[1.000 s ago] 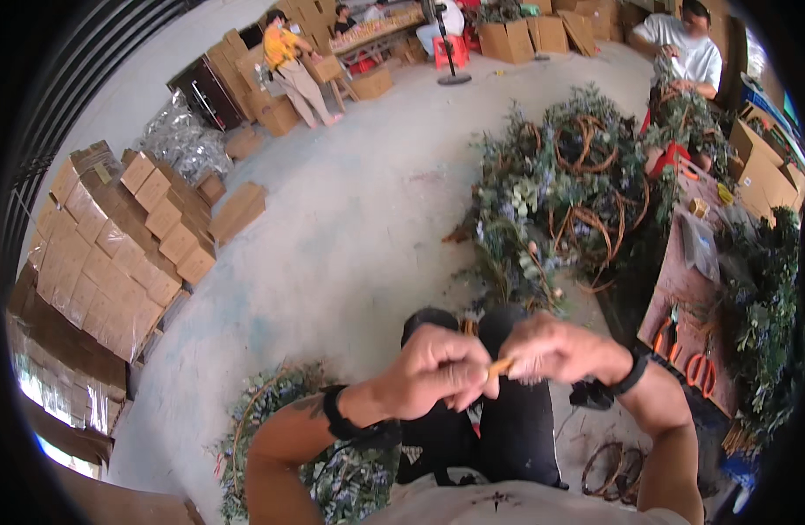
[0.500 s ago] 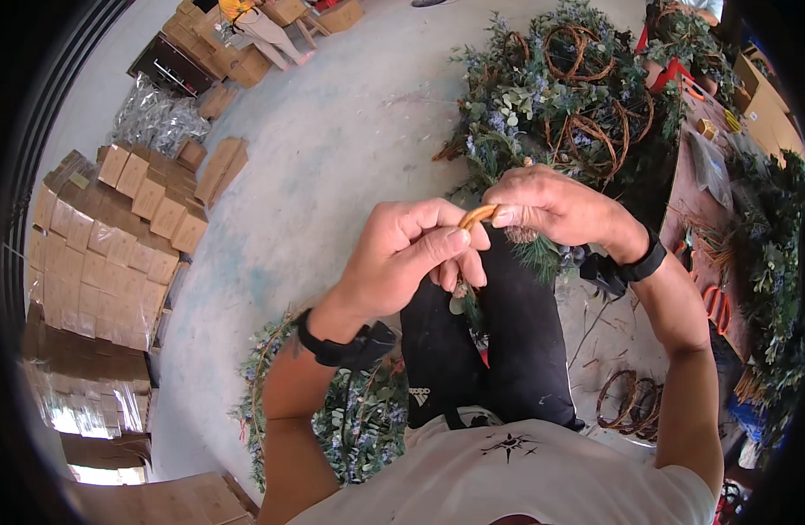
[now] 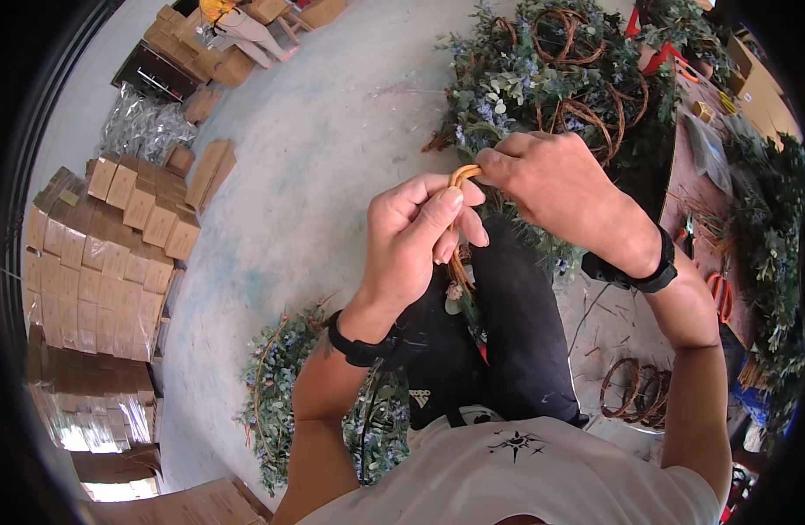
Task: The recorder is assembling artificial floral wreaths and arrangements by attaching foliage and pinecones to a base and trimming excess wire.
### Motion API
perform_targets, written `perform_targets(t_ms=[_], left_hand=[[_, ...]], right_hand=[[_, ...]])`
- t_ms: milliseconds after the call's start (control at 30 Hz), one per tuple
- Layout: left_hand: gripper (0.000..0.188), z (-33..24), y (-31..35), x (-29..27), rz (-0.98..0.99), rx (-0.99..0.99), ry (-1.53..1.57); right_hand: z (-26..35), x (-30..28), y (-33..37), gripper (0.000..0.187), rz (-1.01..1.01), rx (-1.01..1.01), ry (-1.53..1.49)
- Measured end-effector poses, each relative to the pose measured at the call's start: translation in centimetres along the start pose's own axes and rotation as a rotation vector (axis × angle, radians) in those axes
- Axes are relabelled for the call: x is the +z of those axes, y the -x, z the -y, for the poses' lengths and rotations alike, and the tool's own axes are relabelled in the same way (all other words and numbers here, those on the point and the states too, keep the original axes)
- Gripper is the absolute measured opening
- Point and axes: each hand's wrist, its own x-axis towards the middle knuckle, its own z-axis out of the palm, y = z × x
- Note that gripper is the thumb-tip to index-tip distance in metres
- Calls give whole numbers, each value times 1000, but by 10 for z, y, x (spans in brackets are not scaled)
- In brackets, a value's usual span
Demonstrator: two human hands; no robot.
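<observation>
Vine [image 3: 463, 172] — crosswise, left end downward

Head-worn, the fisheye looks steeply down over the shirt [image 3: 551, 477], left hand [image 3: 407, 241] and right hand [image 3: 560, 184] close at mid-frame, floor [image 3: 332, 157] receding toward the top.

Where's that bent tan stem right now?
In the head view, the bent tan stem is above and right of centre, held between the left hand and the right hand, above the dark trousers.
</observation>
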Motion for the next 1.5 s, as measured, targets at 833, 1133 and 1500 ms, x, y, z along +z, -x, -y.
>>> perform_targets(t_ms=[833, 1133, 1500], left_hand=[[19, -84, -15, -42, 603, 869, -1594], [12, -58, 13, -36, 439, 190, -1096], [27, -35, 31, -32, 175, -393, -348]], right_hand=[[11, 41, 20, 40, 301, 14, -1222], [29, 38, 39, 33, -115, -134, -241], [52, 76, 65, 25, -348, 3, -354]])
